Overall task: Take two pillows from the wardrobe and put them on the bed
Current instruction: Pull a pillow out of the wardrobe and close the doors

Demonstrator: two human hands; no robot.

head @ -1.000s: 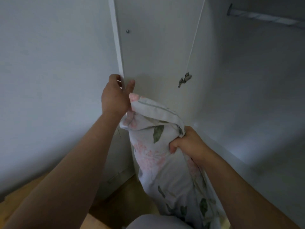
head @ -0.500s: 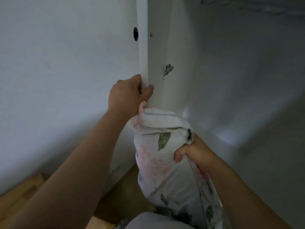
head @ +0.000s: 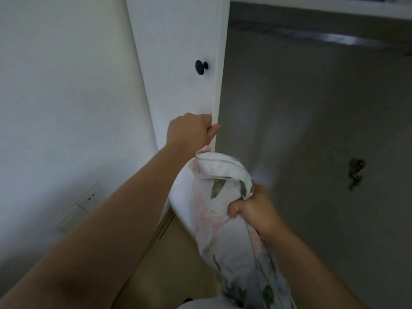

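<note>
The wardrobe [head: 312, 130] is standing open, its grey interior showing nothing resting inside. A shelf [head: 334, 5] is running across its top. The wooden floor [head: 174, 264] is lying below.

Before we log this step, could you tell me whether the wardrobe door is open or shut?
Open: the left hand grips the door edge.

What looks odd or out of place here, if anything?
Nothing looks damaged or spilled. The left hand grips the edge of the white wardrobe door, and the right hand holds the floral pillow bunched at one corner, so it hangs crumpled. A small metal piece inside the wardrobe is too blurred to identify.
</note>
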